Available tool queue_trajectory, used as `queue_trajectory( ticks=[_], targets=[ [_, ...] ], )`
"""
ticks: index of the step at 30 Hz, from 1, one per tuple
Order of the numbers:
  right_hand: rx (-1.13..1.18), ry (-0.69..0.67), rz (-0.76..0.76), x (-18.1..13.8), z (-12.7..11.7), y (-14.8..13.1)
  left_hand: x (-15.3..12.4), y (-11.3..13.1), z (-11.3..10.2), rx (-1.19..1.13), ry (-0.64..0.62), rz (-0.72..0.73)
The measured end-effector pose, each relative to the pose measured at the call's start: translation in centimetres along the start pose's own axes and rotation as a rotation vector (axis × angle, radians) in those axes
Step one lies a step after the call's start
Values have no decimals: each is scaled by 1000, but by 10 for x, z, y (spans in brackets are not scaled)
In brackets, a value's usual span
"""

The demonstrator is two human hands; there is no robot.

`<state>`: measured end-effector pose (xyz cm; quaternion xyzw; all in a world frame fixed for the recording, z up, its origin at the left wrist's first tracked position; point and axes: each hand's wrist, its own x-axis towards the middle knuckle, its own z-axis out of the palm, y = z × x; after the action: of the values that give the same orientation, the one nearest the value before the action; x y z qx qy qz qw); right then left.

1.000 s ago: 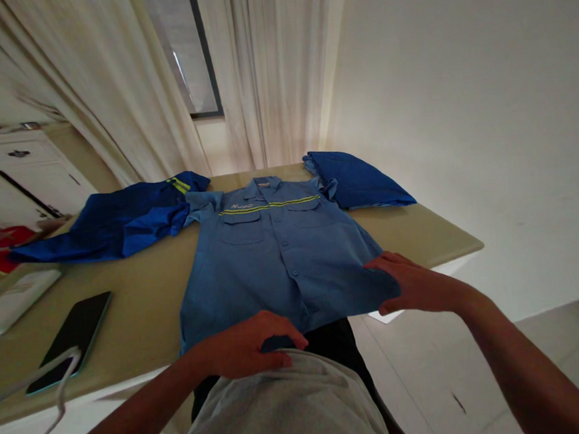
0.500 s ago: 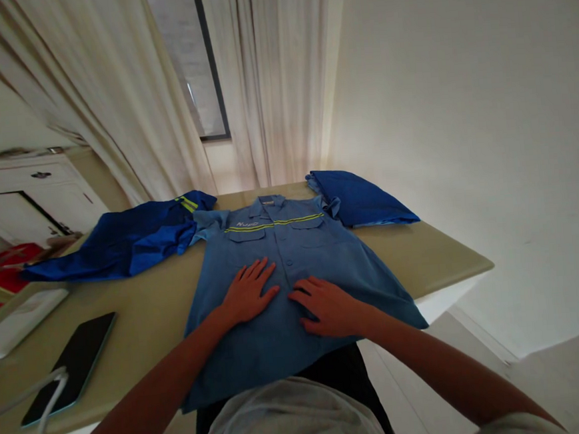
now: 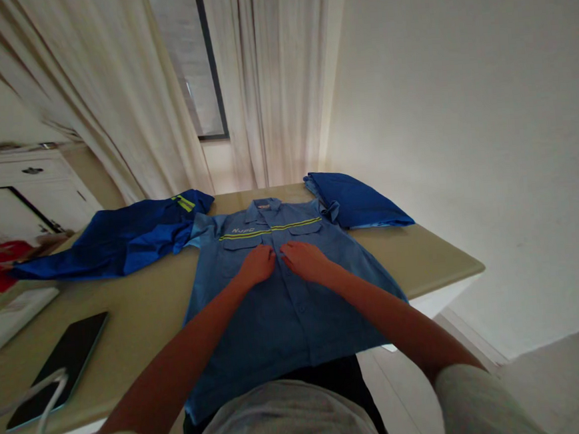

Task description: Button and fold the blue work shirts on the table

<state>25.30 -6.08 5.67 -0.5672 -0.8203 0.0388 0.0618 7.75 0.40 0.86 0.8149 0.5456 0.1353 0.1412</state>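
Note:
A blue-grey work shirt [image 3: 253, 327] lies front up on the table, with its collar at the far end. Yellow stripes cross its chest above two flap pockets, and its lower hem hangs over the near edge. My left hand [image 3: 258, 265] is closed at the front placket, just below the stripes, fingers curled on the cloth. Opposite it, my right hand [image 3: 303, 259] pinches the placket from the other side. A narrow gap separates the two hands. The fingertips and the button between them are mostly hidden.
A dark blue garment [image 3: 131, 239] with yellow bands lies left of the shirt, and a folded blue garment [image 3: 363, 199] lies at the back right. On the tan table [image 3: 141, 315] are a black phone [image 3: 63, 365], a white cable [image 3: 49, 410] and a white box-like device [image 3: 17, 320].
Both hands have moved up the shirt toward the chest and closer together. Their fingers, earlier spread or loosely bent on the cloth, are now curled at the placket.

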Motion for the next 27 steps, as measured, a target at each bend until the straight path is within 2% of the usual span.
queue_trajectory(
  ticks=[3,6,10,16,19,24,27],
  targets=[
    [-18,39,186,51,18,12,40,14,12,-6,85,-152],
    [1,72,191,69,42,24,53,17,28,-45,167,-237],
    [-15,110,108,66,59,33,52,8,38,-174,239,-216],
    [-67,164,51,67,59,34,55,0,36,-364,285,-204],
    [-96,150,15,68,59,31,56,-2,37,-393,303,-182],
    [-38,160,115,65,60,32,58,-4,39,-415,305,-78],
    [29,216,201,65,64,37,60,-7,37,-397,282,-1]
  ],
)
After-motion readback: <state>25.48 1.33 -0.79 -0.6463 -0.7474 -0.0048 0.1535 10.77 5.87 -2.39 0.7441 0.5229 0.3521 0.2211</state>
